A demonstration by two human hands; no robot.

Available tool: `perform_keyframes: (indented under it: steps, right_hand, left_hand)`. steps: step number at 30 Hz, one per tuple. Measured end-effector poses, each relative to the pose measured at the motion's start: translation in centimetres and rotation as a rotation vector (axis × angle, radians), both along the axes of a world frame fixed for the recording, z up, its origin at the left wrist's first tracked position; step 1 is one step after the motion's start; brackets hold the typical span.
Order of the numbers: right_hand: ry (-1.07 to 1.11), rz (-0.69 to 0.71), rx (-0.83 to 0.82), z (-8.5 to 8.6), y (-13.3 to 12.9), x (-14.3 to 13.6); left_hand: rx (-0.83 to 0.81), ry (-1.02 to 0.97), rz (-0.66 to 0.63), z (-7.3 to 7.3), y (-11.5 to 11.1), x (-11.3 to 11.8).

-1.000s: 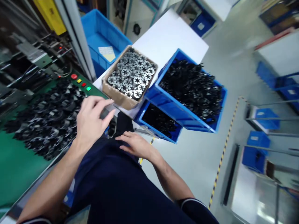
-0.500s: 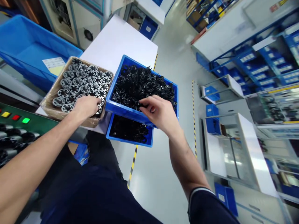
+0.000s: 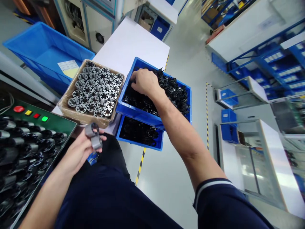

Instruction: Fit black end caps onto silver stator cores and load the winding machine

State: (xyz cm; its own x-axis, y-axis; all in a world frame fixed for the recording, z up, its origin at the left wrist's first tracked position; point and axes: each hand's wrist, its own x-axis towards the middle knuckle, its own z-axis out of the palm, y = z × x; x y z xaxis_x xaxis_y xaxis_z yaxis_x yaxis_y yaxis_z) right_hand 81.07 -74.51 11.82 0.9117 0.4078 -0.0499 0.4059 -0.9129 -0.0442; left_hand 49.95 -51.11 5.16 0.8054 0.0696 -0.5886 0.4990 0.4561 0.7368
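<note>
My left hand (image 3: 82,148) is closed around two grey metal ring cores (image 3: 96,141), one above the other, in front of the carton. Slots show inside the upper ring. My right hand (image 3: 145,83) reaches into the far left part of a blue bin (image 3: 140,115) heaped with black plastic parts (image 3: 175,92). Its thumb and forefinger are bent and stand apart over the parts; the other fingers are partly hidden. Left of the bin, a cardboard carton (image 3: 83,119) in clear film holds upright rows of slotted metal ring cores (image 3: 97,90).
Beneath the bin's near side sits a second blue bin (image 3: 139,144) with black parts. A green machine panel (image 3: 53,124) with buttons and rows of cores is at left. A large blue tub (image 3: 50,60) stands behind the carton, beside a white table (image 3: 133,41).
My left hand has left the carton and moved toward me, now with two ring cores in it. My right hand has moved from the bin's near edge to its far left part.
</note>
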Motion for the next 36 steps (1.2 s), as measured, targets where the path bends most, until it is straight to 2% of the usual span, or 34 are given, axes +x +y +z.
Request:
perform_keyframes:
  steps: [2, 5, 9, 13, 17, 20, 22, 25, 29, 31, 33, 36]
  right_hand:
    - [0.014, 0.019, -0.011, -0.2, -1.0, -0.2]
    - [-0.053, -0.003, -0.017, -0.4, -2.6, -1.1]
    - [-0.127, -0.009, -0.038, -0.8, -4.1, -2.5]
    - [-0.161, 0.042, 0.024, -0.9, -5.7, -3.0]
    - [-0.17, 0.08, 0.216, -0.6, -8.5, -2.3]
    - [-0.142, 0.035, 0.389, -0.2, -10.3, -2.9]
    - [-0.158, -0.007, 0.536, 0.2, -10.0, -5.2]
    - [-0.18, 0.026, 0.825, 0.7, -6.7, -12.7]
    - [-0.071, 0.401, 1.154, 0.8, 0.6, -25.1]
    - [-0.005, 0.476, 1.246, 0.2, 3.6, -29.4]
    - [0.066, 0.461, 1.297, -0.6, 5.4, -31.8]
    - [0.126, 0.377, 1.311, -1.7, 6.0, -32.8]
  left_hand:
    - [-0.067, 0.059, 0.044, -0.5, -0.1, -4.1]
    - [0.012, 0.124, 0.063, -1.7, -0.1, -9.1]
    - [0.118, 0.142, 0.005, -2.4, -0.1, -12.9]
    - [0.118, 0.118, -0.006, -1.6, 0.3, -14.2]
    - [0.044, 0.071, -0.011, -0.3, 1.1, -13.9]
    - [-0.036, -0.017, 0.028, 0.2, 1.3, -13.1]
    - [-0.106, -0.103, 0.078, 0.5, 1.0, -12.3]
    - [-0.23, -0.246, 0.14, 1.4, -0.1, -10.8]
    - [-0.32, -0.39, 0.174, 3.2, -1.8, -9.2]
    - [-0.257, -0.399, 0.21, 3.9, -2.5, -8.9]
    - [-0.157, -0.382, 0.241, 4.5, -2.8, -9.0]
    - [-0.069, -0.376, 0.239, 4.7, -2.9, -9.6]
